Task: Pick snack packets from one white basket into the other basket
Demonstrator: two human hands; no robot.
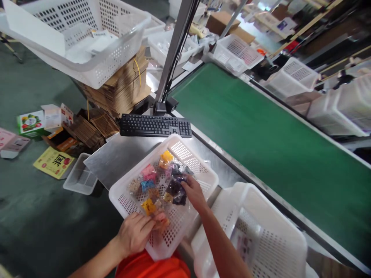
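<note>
A white perforated plastic basket is not where the packets end: several small clear packets lie in the shallow white basket in front of me. My left hand is closed at the near left of the basket, its fingertips pinching a clear packet with pink-orange contents. At the right side, my right hand has its thumb and fingers closed on a packet with dark contents. Between the hands lie a yellow packet, a blue packet and a pink packet. Another yellow packet lies farther back.
A black keyboard sits behind the basket on a metal table. The green conveyor belt runs along the right. White baskets stand at near right. Flattened cartons are stacked at left beneath a large basket.
</note>
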